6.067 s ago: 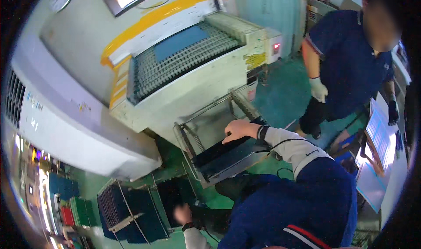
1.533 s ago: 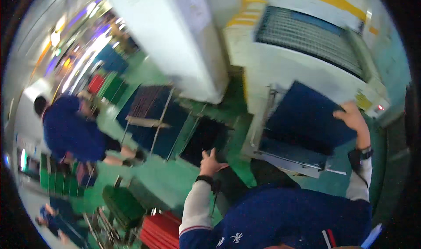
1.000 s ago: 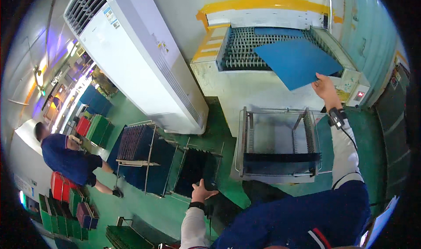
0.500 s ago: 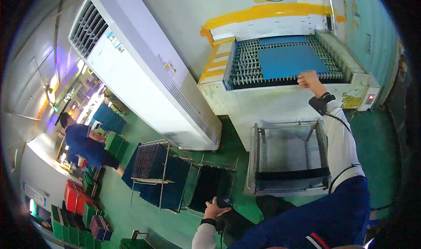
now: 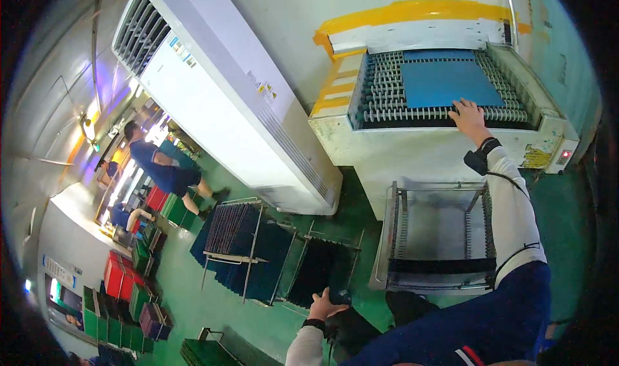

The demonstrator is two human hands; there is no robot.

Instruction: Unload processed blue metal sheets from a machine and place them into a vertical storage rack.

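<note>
A flat blue panel (image 5: 445, 83) lies on the roller conveyor (image 5: 384, 101) of a pale machine at the upper right. Behind it, part of a second blue panel (image 5: 438, 54) shows at the back of the rollers. My right hand (image 5: 471, 119) is at the near edge of the front panel, fingers stretched out over the rollers. Whether the fingertips touch the panel I cannot tell. Low in the view, my left hand (image 5: 327, 306) is open with fingers spread, close to my leg and the dark panels (image 5: 321, 266), holding nothing I can see.
A metal rack (image 5: 394, 237) with toothed sides stands below the machine. Left of it, another rack (image 5: 248, 256) holds several dark panels. A tall white air conditioner (image 5: 238, 101) stands beside the machine. A co-worker (image 5: 161, 166) and coloured crates (image 5: 121, 276) are at the left.
My right hand has gone from curled fingers to outstretched ones at the panel's edge. My left hand stays low and spread. The view has shifted slightly, and the co-worker has changed posture.
</note>
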